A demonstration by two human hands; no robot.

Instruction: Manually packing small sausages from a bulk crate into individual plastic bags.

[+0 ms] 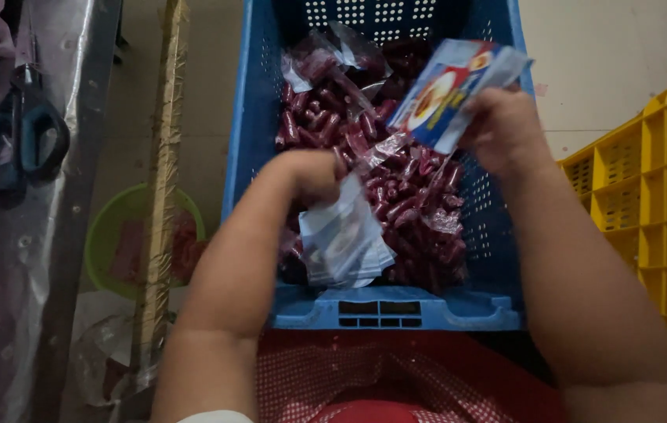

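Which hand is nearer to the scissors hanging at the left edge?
Left. The left hand sits over the blue crate, holding clear bags, well to the right of the scissors. The right hand, gripping a printed packet, is farther right still.

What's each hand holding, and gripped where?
Left hand: clear plastic bags, pinched at their top edge. Right hand: printed blue packet, held at its lower right edge.

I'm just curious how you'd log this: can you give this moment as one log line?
left hand: grips clear bags | right hand: holds printed packet | below: blue crate of dark red sausages
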